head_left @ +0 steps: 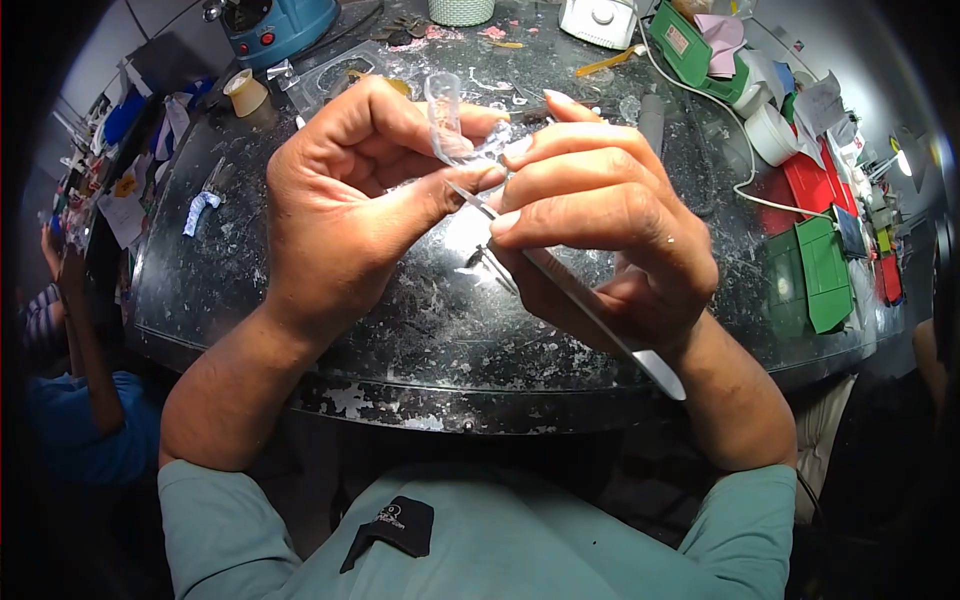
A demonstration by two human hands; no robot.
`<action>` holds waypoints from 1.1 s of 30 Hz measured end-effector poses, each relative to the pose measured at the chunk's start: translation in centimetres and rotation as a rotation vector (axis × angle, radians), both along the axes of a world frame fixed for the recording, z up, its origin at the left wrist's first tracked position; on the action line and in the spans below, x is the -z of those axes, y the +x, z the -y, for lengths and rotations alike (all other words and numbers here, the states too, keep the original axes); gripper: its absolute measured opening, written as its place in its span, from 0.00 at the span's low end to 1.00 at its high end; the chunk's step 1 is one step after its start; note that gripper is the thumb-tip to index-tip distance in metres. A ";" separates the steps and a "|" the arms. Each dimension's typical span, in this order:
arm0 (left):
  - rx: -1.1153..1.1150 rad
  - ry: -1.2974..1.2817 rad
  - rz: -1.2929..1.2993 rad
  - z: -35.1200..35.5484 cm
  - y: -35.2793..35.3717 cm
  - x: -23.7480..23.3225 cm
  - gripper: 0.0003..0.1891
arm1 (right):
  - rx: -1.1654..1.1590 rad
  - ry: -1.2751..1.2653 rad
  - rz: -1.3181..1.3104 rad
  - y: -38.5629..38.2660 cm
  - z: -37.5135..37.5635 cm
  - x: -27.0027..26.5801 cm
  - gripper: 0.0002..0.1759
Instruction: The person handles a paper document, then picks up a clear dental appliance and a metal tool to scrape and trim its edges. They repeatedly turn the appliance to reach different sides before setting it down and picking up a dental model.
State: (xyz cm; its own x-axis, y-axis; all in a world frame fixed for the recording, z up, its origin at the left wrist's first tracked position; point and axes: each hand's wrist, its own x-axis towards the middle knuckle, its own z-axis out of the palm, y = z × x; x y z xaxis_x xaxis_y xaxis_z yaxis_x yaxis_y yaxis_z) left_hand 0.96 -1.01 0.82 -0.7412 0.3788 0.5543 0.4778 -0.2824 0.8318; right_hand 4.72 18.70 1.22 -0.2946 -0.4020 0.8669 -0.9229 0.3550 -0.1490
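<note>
My left hand is closed, its thumb and fingers pinching a clear plastic piece that looks like a thin moulded dental tray. One curved end of the plastic sticks up past the fingertips. In my right hand a slim metal spatula lies slanted, its broad flat end pointing down toward my wrist. The narrow end of the spatula reaches my left thumb, close under the plastic. The right fingertips meet the plastic's right side, and the fingers partly hide it. Both hands are above the dark, paint-flecked table.
A blue machine with red knobs and a cream roll stand back left. A blue-white piece lies left. At back right are a white device, a yellow-handled tool and green boxes. Another person is at far left.
</note>
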 end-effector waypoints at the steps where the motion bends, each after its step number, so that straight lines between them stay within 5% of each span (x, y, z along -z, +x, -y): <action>1: 0.013 0.007 0.012 0.0 0.0 0.1 0.11 | 0.016 -0.007 -0.012 -0.1 0.1 0.3 0.16; 9: -0.009 -0.015 0.030 -0.1 0.0 0.3 0.09 | -0.087 -0.004 0.070 0.5 -0.4 -0.6 0.12; 12: 0.013 0.004 0.056 0.2 -0.2 0.2 0.09 | -0.048 -0.178 0.096 -0.3 -1.2 0.2 0.13; 14: 0.085 0.035 0.166 0.5 -0.4 0.0 0.09 | -0.111 -0.448 0.340 -0.3 -0.5 0.6 0.18; 16: 0.112 0.047 0.162 0.6 -0.6 0.1 0.09 | 0.064 -0.303 0.497 0.1 -0.7 0.4 0.17; 20: 0.197 0.090 0.198 0.5 -0.7 0.6 0.13 | 0.060 -0.306 0.547 0.8 0.0 -0.1 0.12; 25: -0.002 0.028 0.110 -0.2 -0.3 0.1 0.06 | 0.000 -0.419 0.672 0.6 -0.4 0.0 0.10; 27: -0.113 -0.129 -0.064 1.3 -1.6 0.5 0.15 | 0.029 -0.393 0.616 0.3 -0.6 0.1 0.10; 31: 0.286 -0.097 0.256 3.1 -2.7 -0.8 0.20 | 0.051 -0.358 0.523 -0.1 -0.9 0.3 0.10; 33: -0.059 -0.107 0.354 0.9 -1.2 -1.5 0.21 | 0.056 -0.371 0.555 0.1 -0.8 0.1 0.10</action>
State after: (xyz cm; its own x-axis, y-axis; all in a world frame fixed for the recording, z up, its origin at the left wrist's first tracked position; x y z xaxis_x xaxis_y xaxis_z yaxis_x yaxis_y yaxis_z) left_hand -0.27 -1.93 2.33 -0.9019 0.3719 0.2199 0.1684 -0.1660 0.9716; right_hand 4.85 19.49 1.11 -0.7486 -0.0778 0.6585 -0.6557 0.2339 -0.7178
